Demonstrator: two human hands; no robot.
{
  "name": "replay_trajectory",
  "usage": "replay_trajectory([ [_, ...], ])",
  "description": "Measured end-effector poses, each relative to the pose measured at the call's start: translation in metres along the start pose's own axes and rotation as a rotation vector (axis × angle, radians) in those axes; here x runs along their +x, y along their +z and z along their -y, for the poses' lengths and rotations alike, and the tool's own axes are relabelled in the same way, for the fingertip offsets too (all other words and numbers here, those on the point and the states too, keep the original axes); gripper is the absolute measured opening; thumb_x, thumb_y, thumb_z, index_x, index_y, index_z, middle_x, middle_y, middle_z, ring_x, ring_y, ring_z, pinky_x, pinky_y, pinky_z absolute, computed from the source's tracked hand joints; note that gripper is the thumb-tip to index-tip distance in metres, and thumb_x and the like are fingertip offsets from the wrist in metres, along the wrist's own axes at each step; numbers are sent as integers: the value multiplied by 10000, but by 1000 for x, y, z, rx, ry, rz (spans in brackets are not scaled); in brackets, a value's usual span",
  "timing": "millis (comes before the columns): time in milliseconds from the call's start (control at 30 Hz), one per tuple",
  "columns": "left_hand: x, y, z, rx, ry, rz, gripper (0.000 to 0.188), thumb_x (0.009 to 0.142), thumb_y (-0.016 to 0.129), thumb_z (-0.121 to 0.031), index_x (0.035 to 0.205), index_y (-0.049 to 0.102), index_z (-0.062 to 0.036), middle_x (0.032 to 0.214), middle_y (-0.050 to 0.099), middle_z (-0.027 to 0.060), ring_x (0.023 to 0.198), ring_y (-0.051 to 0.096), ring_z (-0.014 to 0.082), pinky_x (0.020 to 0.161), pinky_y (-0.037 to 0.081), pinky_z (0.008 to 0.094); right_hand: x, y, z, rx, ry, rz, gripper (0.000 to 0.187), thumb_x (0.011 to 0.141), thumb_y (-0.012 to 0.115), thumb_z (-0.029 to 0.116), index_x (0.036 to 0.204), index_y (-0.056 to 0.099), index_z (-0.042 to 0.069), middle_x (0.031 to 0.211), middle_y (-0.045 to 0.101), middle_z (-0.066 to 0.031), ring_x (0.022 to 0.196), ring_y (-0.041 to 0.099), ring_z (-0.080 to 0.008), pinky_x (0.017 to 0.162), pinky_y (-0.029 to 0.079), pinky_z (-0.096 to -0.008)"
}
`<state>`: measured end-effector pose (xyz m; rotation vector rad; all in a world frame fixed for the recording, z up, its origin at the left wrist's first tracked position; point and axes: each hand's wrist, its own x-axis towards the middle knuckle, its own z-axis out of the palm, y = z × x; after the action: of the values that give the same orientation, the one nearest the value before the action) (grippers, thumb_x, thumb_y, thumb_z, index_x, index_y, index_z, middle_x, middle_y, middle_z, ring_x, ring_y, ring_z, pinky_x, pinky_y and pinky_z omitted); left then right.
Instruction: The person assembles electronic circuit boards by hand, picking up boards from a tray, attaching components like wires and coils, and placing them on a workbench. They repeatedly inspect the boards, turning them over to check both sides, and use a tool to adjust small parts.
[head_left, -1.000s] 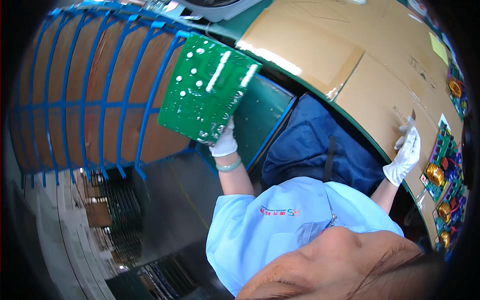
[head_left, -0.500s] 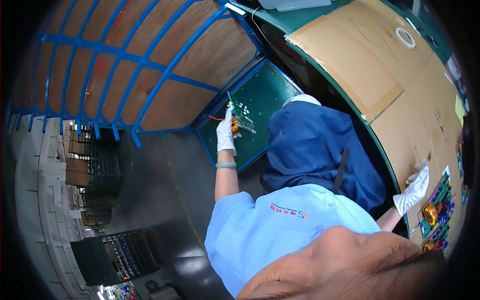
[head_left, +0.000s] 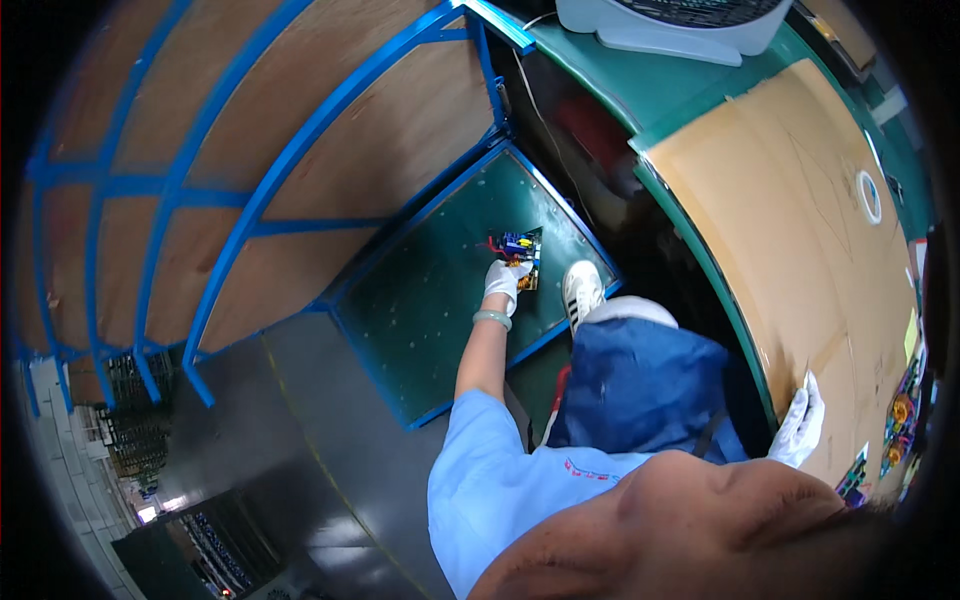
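My left hand [head_left: 508, 280], in a white glove, grips a circuit board [head_left: 522, 258] by its near edge. The board carries copper-wound coils, dark and yellow parts and a short red wire. It is over or on a green, blue-edged low shelf [head_left: 440, 290]; whether it touches the surface, I cannot tell. My right hand [head_left: 800, 425], also gloved in white, is at the near edge of the cardboard-covered bench [head_left: 740, 180]. Its fingers are drawn together around a thin tip, too small to name.
More circuit boards [head_left: 900, 415] lie on the bench at the right. A roll of tape [head_left: 869, 197] rests on the cardboard, and a grey fan-like appliance [head_left: 680, 25] stands at the far end. Blue-framed racking with brown panels [head_left: 340, 150] rises at the left. My shoe [head_left: 582, 292] is beside the shelf.
My left hand has lowered the board toward the middle of the green shelf, and the board now lies flatter. My right hand has drawn back along the bench edge. The view has shifted.
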<state>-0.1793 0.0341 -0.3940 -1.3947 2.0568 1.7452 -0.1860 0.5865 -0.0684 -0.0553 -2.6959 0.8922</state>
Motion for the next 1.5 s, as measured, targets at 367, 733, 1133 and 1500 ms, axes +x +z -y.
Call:
replay_trajectory([
  [367, 204, 78, -34, 67, 184, -348, 324, 800, 773, -133, 1058, 631, 3, 1080, 650, 224, 1014, 639, 394, 879, 541, 434, -48, 6, -34, -380, -3, 6, 335, 1058, 493, 135, 1322, 574, -55, 1322, 620, -189, 1201, 601, -269, 1088, 425, -387],
  [733, 215, 50, -40, 596, 328, -467, 595, 712, 856, -82, 1242, 592, -27, 1229, 625, 226, 1175, 575, 408, 1040, 466, 450, -45, 4, -40, -234, 87, 210, 378, 1044, 524, 170, 1350, 540, -52, 1330, 606, -200, 1235, 582, -273, 1100, 421, -391],
  [1133, 15, 116, 122, -168, 106, 180, 170, 905, 710, -175, 1011, 727, -43, 891, 738, 72, 807, 679, 176, 732, 546, 340, 1, 12, 44, 71, -12, 175, 412, 1017, 578, 140, 1377, 516, -51, 1324, 613, -205, 1257, 578, -268, 1103, 425, -389],
  [1500, -179, 47, -34, -471, 486, -183, 219, 963, 671, -165, 1124, 691, -18, 975, 704, 54, 825, 653, 148, 770, 547, 287, -69, -53, -44, 268, -56, -58, 270, 938, 651, -33, 1203, 696, -16, 1081, 728, -123, 1003, 672, -161, 918, 531, -293],
])
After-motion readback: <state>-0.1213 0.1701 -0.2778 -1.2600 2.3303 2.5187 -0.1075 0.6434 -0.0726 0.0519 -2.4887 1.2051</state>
